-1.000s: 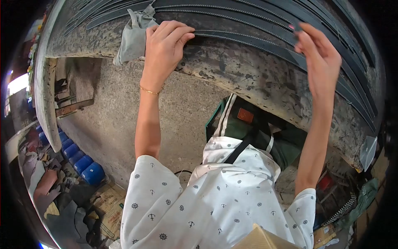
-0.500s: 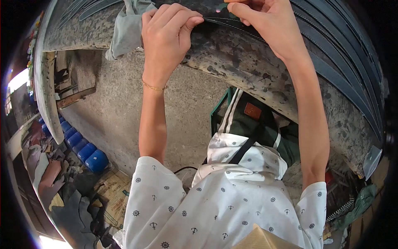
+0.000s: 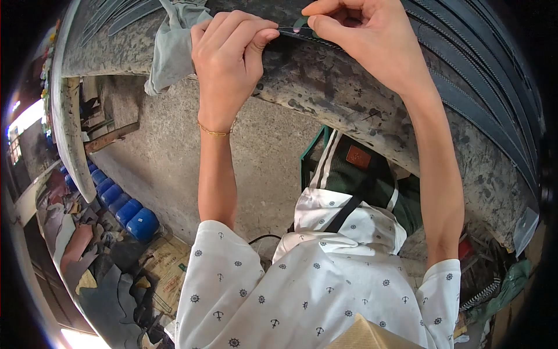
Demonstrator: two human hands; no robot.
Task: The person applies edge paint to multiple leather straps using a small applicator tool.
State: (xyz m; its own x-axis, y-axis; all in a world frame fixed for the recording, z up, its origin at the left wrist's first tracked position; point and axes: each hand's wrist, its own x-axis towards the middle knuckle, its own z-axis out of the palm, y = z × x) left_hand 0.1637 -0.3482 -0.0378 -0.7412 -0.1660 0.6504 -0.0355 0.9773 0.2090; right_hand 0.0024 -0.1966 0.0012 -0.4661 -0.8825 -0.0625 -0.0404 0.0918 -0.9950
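Observation:
My left hand [image 3: 229, 55] is closed at the edge of the bench, thumb and forefinger pinching the end of a narrow dark strap [image 3: 328, 44] with pale stitching. A fine light thread shows just right of those fingertips, over the strap. My right hand [image 3: 369, 38] is closed around a small green thing with a pinkish tip [image 3: 299, 24], held close over the strap; its kind is mostly hidden by the fingers. Left of my left hand, a crumpled grey cloth [image 3: 168, 55] hangs over the bench edge.
Many dark stitched straps [image 3: 476, 70] lie along the right of the worn, stained bench [image 3: 349, 102]. More straps [image 3: 131, 17] are at upper left. Blue containers [image 3: 142, 224] line the floor at left, beside leather scraps [image 3: 75, 241]. A clear plastic bag [image 3: 526, 230] hangs at right.
My right hand has shifted slightly left, bringing the green thing left and down, nearer my left fingertips. My left hand keeps its pinch on the strap. The view has shifted slightly.

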